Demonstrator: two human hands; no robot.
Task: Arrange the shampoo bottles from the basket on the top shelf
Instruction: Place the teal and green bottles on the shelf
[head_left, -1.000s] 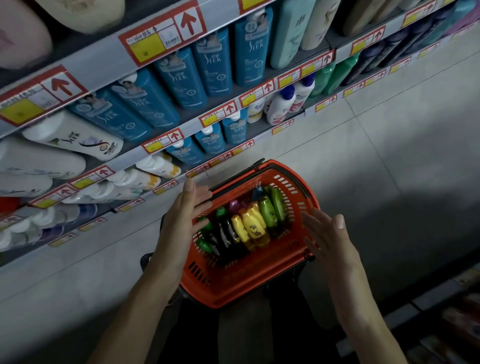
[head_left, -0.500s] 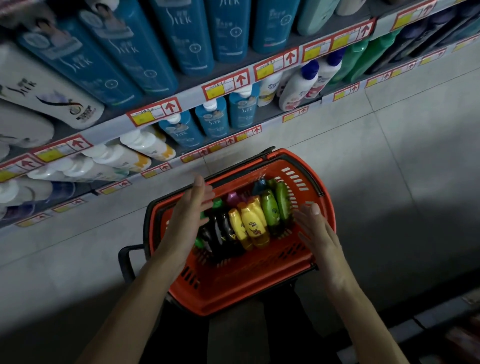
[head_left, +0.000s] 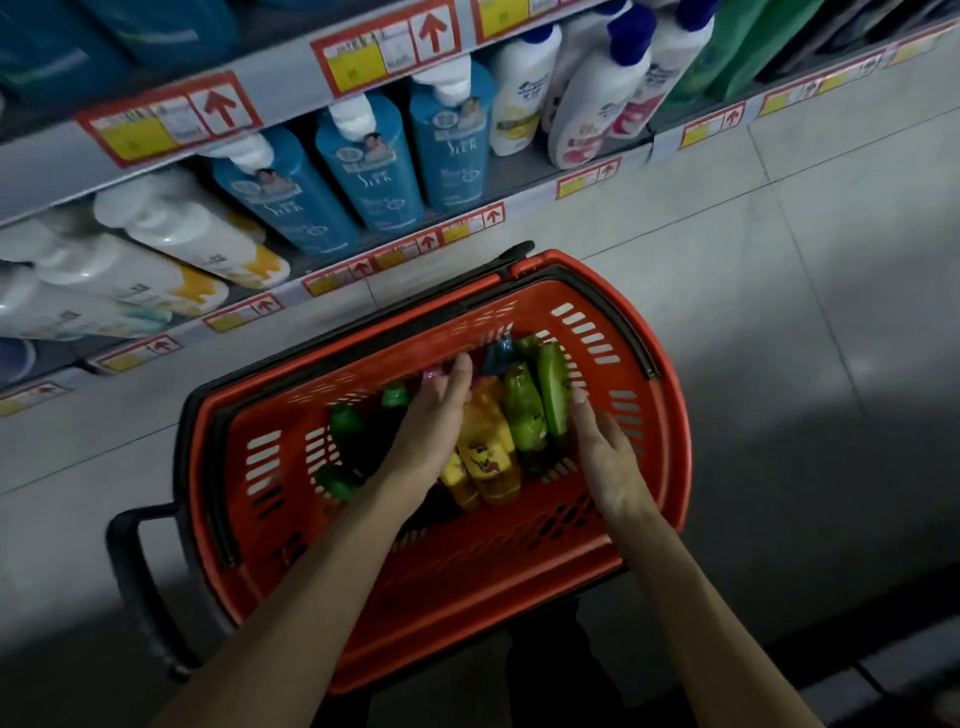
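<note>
Looking down into orange basket (head_left: 467, 587), set on the floor (head_left: 779, 312) just beside the lowest shelf (head_left: 291, 297), probably so that the stock is near to the hand. Inside, small shampoo bottles (head_left: 488, 457) lying side by side in 1 row, caps toward the shelves: dark bottles (head_left: 345, 423) w/ green caps on the L, yellow ones in the middle, 2 green bottles (head_left: 524, 410) on the R.

Reaching in w/ left hand (head_left: 434, 421): fingers straight and close together, laid flat over the dark and yellow ones, tips near a pink cap (head_left: 431, 373). Not curled round anything, so no grip yet.

Reaching in also w/ right hand (head_left: 605, 457), at the R side of the outer green bottle: fingers straight, a bit apart, index tip at the bottle's side. Cannot tell if touching or only very near.

Judged as closing on the row from 2 sides, maybe to gather several at once instead of 1 by 1.

Above the basket, shelves full w/ big blue bottles (head_left: 363, 171) and white bottles (head_left: 171, 228), red-yellow price tags (head_left: 384, 47) on the edges. No view of the top shelf, so free place there cannot be checked.
</note>
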